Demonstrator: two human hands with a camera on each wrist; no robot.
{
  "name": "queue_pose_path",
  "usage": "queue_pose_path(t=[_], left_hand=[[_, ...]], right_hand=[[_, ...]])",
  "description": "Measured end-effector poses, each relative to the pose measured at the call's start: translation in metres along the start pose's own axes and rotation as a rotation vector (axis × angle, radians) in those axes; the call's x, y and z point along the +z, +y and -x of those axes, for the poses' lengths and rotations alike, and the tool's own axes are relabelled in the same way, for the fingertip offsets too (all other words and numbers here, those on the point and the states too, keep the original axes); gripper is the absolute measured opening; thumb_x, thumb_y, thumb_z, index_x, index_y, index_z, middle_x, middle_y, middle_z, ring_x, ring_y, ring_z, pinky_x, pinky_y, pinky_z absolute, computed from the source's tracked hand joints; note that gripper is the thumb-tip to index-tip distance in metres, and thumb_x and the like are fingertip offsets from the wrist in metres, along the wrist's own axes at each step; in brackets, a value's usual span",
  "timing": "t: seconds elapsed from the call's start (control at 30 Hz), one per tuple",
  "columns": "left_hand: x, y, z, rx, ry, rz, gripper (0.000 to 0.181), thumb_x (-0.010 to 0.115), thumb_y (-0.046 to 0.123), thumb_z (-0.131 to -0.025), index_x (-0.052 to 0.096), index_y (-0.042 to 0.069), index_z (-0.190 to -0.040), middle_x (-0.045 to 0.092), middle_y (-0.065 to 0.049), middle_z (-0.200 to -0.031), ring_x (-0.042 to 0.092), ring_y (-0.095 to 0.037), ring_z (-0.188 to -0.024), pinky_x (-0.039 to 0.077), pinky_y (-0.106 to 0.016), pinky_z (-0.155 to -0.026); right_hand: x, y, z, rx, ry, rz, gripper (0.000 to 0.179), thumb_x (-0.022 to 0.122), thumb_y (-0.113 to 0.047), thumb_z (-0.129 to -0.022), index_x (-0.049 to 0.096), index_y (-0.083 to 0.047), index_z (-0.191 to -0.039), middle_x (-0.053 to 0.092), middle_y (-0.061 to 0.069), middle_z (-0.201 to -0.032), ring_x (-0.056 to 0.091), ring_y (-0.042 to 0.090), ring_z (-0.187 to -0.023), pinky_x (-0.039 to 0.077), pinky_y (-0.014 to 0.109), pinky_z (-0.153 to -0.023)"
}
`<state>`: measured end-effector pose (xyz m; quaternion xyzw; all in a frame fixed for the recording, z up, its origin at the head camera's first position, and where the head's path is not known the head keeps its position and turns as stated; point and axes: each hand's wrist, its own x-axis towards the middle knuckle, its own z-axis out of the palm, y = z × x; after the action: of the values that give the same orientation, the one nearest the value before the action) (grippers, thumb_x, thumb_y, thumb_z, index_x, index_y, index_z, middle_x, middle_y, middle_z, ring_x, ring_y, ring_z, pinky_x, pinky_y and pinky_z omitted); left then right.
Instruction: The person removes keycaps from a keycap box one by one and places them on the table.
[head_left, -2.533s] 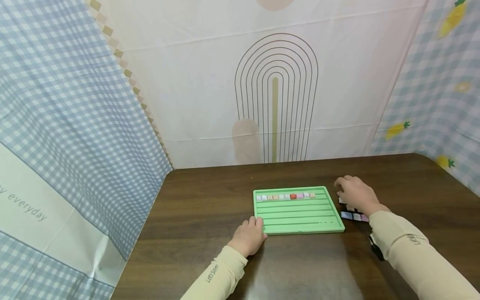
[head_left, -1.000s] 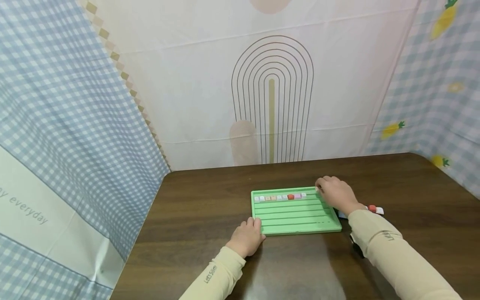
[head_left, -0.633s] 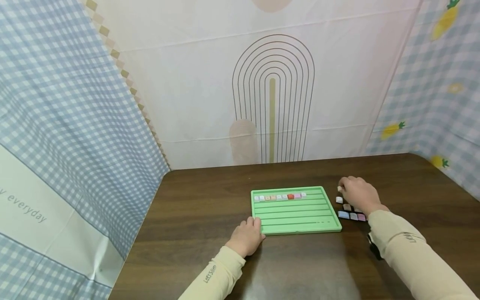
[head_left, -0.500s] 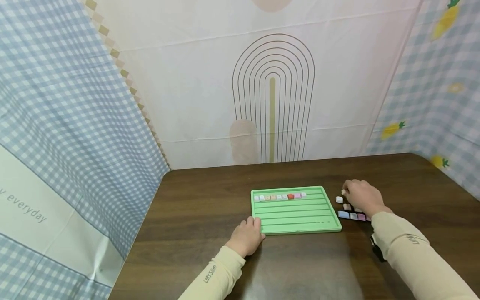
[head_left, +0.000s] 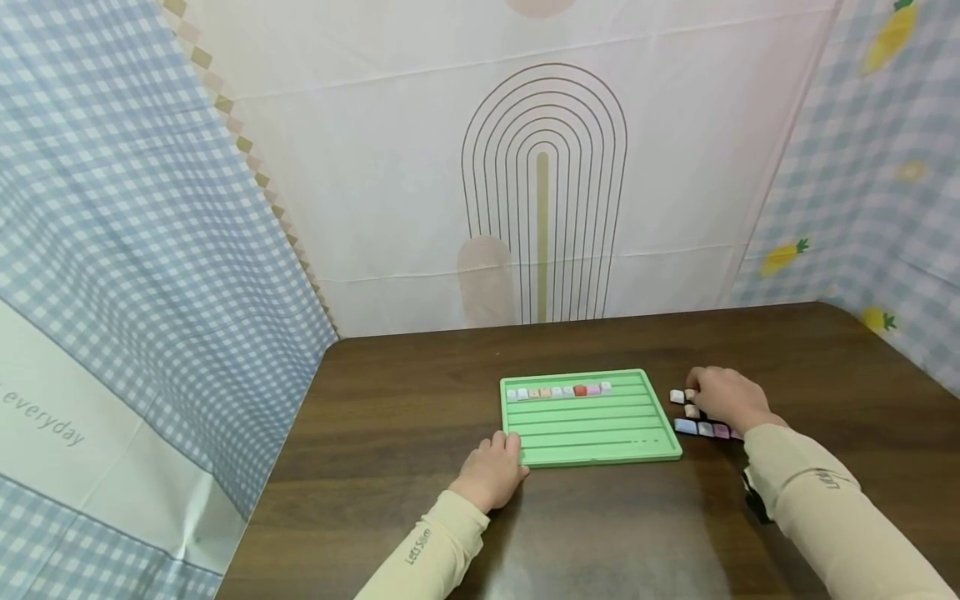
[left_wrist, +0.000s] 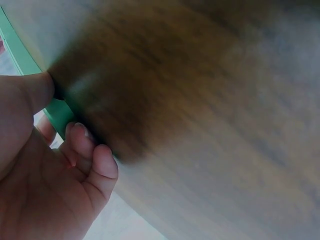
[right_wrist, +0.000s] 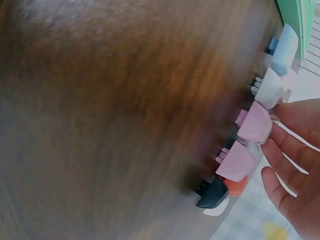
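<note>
My left hand [head_left: 491,473] grips the near left corner of a light green ridged tray [head_left: 592,429]. In the left wrist view, thumb and curled fingers sit on the tray's edge [left_wrist: 61,117]. Several white, tan, red and pink keycaps [head_left: 580,390] line its top groove, which is bare at the right end. To the right of the tray, my right hand [head_left: 726,393] pinches a small cream keycap [head_left: 690,394] low at the table, beside a white keycap [head_left: 677,396]. Part of that keycap is hidden by the fingers.
Nearer me lies a row with a blue keycap [head_left: 686,426], a white one and pink ones [right_wrist: 255,122]. The right wrist view adds a black keycap [right_wrist: 212,192] and a red one [right_wrist: 236,185]. A tan keycap [head_left: 692,411] sits between, on the brown table [head_left: 390,433].
My right hand has taken the cream keycap from the right end of the tray's row, carried it right and lowered it beside the white keycap. The left hand stays at the corner.
</note>
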<state>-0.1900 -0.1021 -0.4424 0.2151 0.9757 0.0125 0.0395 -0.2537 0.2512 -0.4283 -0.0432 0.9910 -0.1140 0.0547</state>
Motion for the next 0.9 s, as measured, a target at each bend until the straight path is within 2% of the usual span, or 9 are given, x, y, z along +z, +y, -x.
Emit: queue_pose_path(t=[0.17, 0.37, 0.6, 0.8, 0.9], left_hand=[[-0.001, 0.0, 0.001, 0.0, 0.007, -0.006, 0.033, 0.056, 0.034, -0.091, 0.041, 0.006, -0.101, 0.048, -0.009, -0.094, 0.052, -0.022, -0.078, 0.047, -0.031, -0.067], [-0.002, 0.0, 0.002, 0.004, 0.011, 0.0, 0.033, 0.056, 0.033, -0.091, 0.041, 0.006, -0.101, 0.049, -0.009, -0.094, 0.052, -0.022, -0.077, 0.047, -0.031, -0.067], [-0.001, 0.001, 0.002, -0.001, 0.011, 0.038, 0.032, 0.057, 0.032, -0.09, 0.041, 0.006, -0.101, 0.049, -0.009, -0.094, 0.051, -0.024, -0.079, 0.047, -0.032, -0.068], [0.001, -0.001, 0.003, 0.005, 0.021, 0.03, 0.032, 0.057, 0.031, -0.091, 0.041, 0.006, -0.101, 0.048, -0.009, -0.093, 0.051, -0.023, -0.078, 0.047, -0.032, -0.068], [0.003, -0.001, 0.002, 0.011, 0.03, 0.025, 0.031, 0.057, 0.031, -0.091, 0.041, 0.006, -0.1, 0.048, -0.009, -0.093, 0.051, -0.023, -0.077, 0.046, -0.031, -0.067]], right_hand=[[-0.002, -0.001, -0.002, -0.025, 0.034, 0.016, 0.025, 0.053, -0.014, -0.088, 0.06, -0.001, -0.108, 0.06, 0.022, -0.104, 0.057, 0.038, -0.092, 0.046, 0.049, -0.065], [-0.004, -0.013, -0.004, -0.062, 0.082, 0.015, 0.026, 0.053, -0.011, -0.086, 0.059, 0.0, -0.11, 0.059, 0.022, -0.106, 0.057, 0.037, -0.092, 0.047, 0.048, -0.066], [0.001, -0.044, -0.014, -0.158, 0.143, -0.009, 0.025, 0.059, -0.013, -0.088, 0.061, -0.003, -0.11, 0.063, 0.018, -0.106, 0.059, 0.033, -0.093, 0.048, 0.047, -0.071], [0.013, -0.076, -0.024, -0.235, 0.085, -0.013, 0.031, 0.061, -0.013, -0.087, 0.057, -0.002, -0.116, 0.059, 0.018, -0.113, 0.053, 0.037, -0.106, 0.046, 0.049, -0.083], [0.022, -0.087, -0.027, -0.257, 0.09, 0.013, 0.03, 0.061, -0.013, -0.087, 0.057, -0.003, -0.115, 0.058, 0.018, -0.113, 0.051, 0.038, -0.107, 0.045, 0.049, -0.084]])
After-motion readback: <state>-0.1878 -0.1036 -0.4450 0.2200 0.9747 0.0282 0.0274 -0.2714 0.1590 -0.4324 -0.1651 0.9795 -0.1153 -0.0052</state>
